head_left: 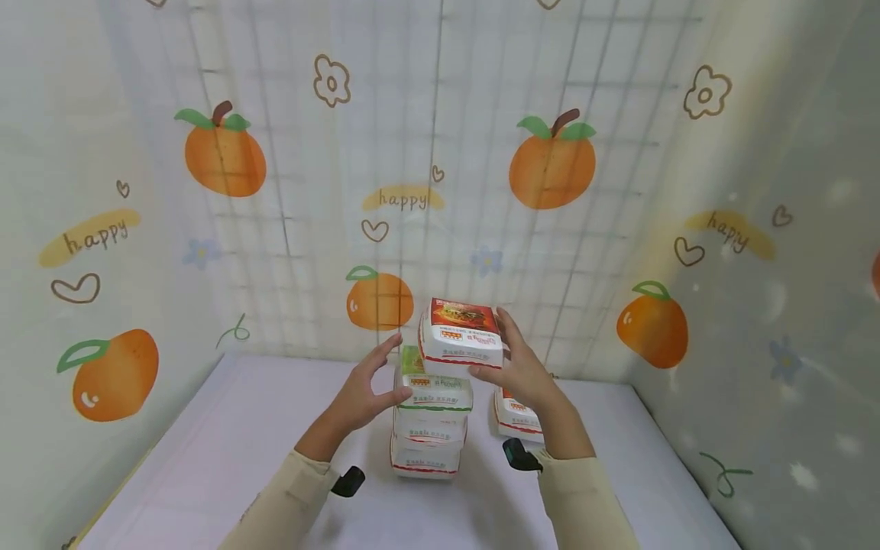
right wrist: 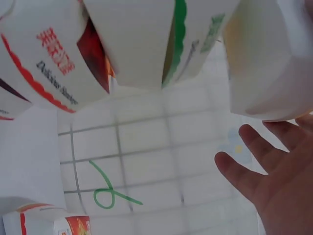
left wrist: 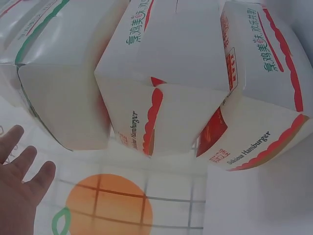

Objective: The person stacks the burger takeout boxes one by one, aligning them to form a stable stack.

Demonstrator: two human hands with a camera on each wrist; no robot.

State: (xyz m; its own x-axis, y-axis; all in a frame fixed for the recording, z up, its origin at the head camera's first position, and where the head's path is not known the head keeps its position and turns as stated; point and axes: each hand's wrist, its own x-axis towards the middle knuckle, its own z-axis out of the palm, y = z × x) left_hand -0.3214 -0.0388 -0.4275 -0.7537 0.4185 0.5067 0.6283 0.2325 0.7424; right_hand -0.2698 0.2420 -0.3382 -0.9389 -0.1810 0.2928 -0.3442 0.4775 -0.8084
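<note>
My right hand [head_left: 528, 374] holds a white hamburger box [head_left: 462, 336] with a red printed lid, thumb at its near side and fingers at its far right. That box is raised and tilted over a stack, its underside overlapping the stack's top in the head view. Topmost in the stack is a green-trimmed box [head_left: 440, 393]; beneath it are two red-trimmed boxes, one in the middle [head_left: 429, 429] and one at the bottom [head_left: 425, 461]. Left of the green-trimmed box, my left hand [head_left: 363, 396] has its fingers spread, thumb near its side; the left wrist view shows these fingers [left wrist: 41, 178] apart from the boxes.
Another red-trimmed hamburger box [head_left: 517, 422] stands on the white table [head_left: 289, 397], right of the stack and partly behind my right forearm. A curtain [head_left: 467, 252] printed with oranges hangs behind the table and along both sides, with a wire grid showing through.
</note>
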